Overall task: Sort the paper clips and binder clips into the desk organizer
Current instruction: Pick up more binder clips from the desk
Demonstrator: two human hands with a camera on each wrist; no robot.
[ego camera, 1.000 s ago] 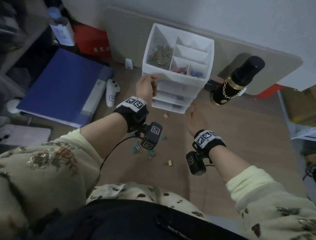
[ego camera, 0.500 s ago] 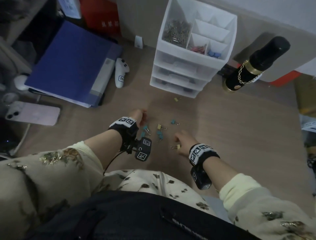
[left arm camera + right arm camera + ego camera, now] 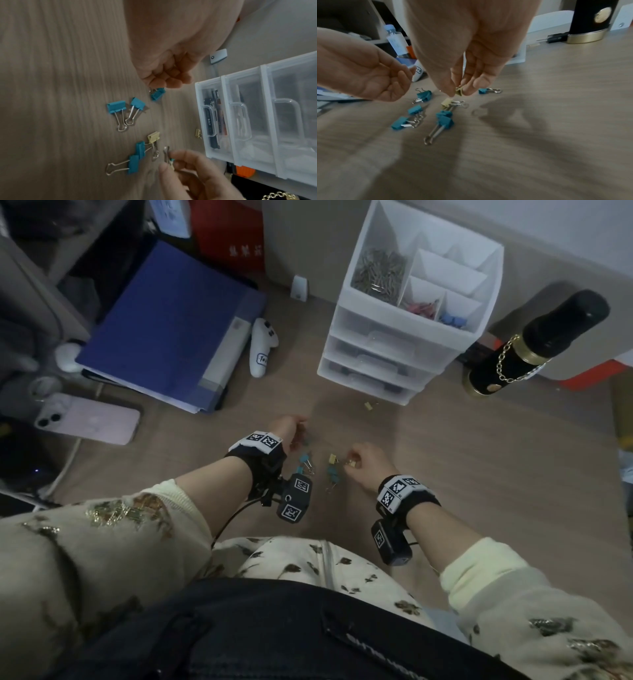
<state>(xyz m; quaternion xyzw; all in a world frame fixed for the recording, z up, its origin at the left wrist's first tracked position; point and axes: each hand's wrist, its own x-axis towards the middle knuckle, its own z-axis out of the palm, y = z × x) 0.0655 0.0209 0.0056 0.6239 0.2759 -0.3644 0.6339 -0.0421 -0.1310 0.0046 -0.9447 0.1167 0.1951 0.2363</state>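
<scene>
On the bench [image 3: 479, 474] before the desk organizer [image 3: 394, 350], the right hand [image 3: 471, 65] pinches a small yellow binder clip [image 3: 458, 91] between thumb and fingers, just above the loose clips, its body pointing down. The left hand [image 3: 169, 65] hovers with fingers curled over a teal binder clip [image 3: 157, 94]; contact unclear.

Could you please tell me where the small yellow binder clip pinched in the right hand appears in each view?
Head: yellow binder clip centre, at the right hand's fingertips.
Left wrist: bottom centre, between the fingers.
Right wrist: centre, pinched.
Shared landmark: overlapping teal clips.
</scene>
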